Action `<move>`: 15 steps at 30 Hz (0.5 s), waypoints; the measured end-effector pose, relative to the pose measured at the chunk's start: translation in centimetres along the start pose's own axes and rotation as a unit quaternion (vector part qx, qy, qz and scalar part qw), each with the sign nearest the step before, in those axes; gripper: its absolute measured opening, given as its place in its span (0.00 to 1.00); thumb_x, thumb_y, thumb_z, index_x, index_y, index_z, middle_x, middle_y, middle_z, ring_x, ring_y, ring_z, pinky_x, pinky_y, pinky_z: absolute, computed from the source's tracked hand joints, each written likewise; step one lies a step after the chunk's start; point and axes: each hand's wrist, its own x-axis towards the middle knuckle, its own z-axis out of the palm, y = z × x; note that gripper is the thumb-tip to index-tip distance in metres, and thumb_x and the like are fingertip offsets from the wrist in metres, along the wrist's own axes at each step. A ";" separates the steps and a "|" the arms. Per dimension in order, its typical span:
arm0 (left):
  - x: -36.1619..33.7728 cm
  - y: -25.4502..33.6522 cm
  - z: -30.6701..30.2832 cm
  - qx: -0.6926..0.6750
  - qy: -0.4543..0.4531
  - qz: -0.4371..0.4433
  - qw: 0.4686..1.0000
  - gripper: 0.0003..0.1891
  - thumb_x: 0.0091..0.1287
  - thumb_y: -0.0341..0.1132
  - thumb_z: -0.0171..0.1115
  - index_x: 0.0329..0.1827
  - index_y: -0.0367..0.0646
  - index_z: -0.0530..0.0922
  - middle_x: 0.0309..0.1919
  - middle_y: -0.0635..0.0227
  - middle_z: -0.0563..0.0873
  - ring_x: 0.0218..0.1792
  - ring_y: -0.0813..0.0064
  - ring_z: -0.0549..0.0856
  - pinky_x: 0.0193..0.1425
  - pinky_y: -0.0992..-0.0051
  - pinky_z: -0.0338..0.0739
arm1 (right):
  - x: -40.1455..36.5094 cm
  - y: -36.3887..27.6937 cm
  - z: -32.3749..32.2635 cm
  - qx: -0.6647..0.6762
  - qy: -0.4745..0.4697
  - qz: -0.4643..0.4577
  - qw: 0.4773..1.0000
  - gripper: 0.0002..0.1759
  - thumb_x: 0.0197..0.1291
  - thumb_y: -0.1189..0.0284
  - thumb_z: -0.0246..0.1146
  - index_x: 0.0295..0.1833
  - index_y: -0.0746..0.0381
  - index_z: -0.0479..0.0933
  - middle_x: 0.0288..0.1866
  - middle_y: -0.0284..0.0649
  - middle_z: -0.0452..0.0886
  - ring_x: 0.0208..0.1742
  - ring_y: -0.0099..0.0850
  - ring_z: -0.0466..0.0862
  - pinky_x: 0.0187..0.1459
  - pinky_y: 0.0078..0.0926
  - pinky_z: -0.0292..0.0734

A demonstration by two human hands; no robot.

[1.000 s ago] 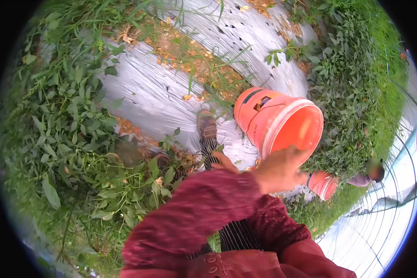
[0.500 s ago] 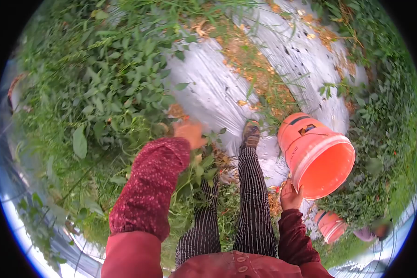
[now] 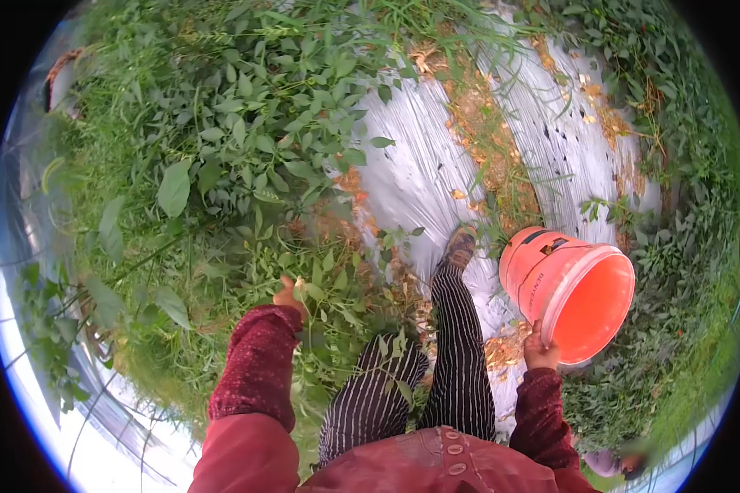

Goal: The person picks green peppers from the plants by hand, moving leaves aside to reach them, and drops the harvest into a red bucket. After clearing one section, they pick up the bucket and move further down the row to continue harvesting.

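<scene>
My left hand (image 3: 293, 297) reaches in among the leafy green plants (image 3: 325, 279) left of my legs. One finger points upward, apart from the rest, and I see no object held; leaves cover part of the hand. On the other side, my right hand (image 3: 541, 352) grips the rim of an orange-red bucket (image 3: 524, 275). The bucket is tilted, with its mouth towards me and to the right, and its visible inside wall is bare. A dark band and some lettering show on its outside.
Silvery plastic sheeting (image 3: 407, 156) covers the ground ahead, with a strip of dry leaves and soil (image 3: 489, 156) running along it. Dense plants (image 3: 691, 222) line the right side. My shoe (image 3: 460, 245) stands on the sheeting. Another person (image 3: 608, 464) is at the lower right.
My left hand has moved left and down into the plants. My left leg is now bent more. The bucket has shifted slightly down in view, and the second bucket has left the view.
</scene>
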 end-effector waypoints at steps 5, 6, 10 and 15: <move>1.5 0.7 4.7 -0.106 0.064 -0.011 0.992 0.41 0.52 0.37 0.63 0.66 0.29 0.54 0.23 0.60 0.82 0.27 0.56 0.84 0.36 0.63 0.77 | -4.8 0.5 3.7 -0.095 -0.079 0.003 0.992 0.18 0.62 0.69 0.49 0.53 0.66 0.72 0.52 0.43 0.80 0.50 0.41 0.81 0.39 0.29 0.80; 2.7 0.1 4.9 -0.120 0.067 0.007 0.990 0.40 0.52 0.37 0.63 0.66 0.29 0.55 0.23 0.60 0.83 0.28 0.56 0.84 0.36 0.63 0.77 | -5.3 0.8 4.8 -0.126 -0.112 0.005 0.986 0.17 0.61 0.69 0.50 0.53 0.66 0.73 0.51 0.43 0.80 0.50 0.40 0.81 0.38 0.28 0.80; 2.3 0.0 8.5 -0.167 0.079 0.064 0.981 0.39 0.52 0.38 0.63 0.65 0.31 0.57 0.25 0.60 0.83 0.29 0.55 0.84 0.36 0.63 0.77 | -5.2 1.8 10.5 -0.193 -0.145 -0.017 0.970 0.16 0.62 0.69 0.52 0.52 0.65 0.71 0.51 0.42 0.80 0.50 0.40 0.81 0.35 0.22 0.78; 5.2 -3.5 8.2 -0.213 0.079 0.132 0.965 0.37 0.51 0.38 0.63 0.63 0.32 0.60 0.26 0.59 0.83 0.30 0.54 0.84 0.37 0.63 0.77 | -3.8 4.6 19.2 -0.216 -0.187 -0.027 0.958 0.16 0.62 0.70 0.52 0.53 0.64 0.71 0.50 0.42 0.80 0.49 0.39 0.81 0.35 0.21 0.78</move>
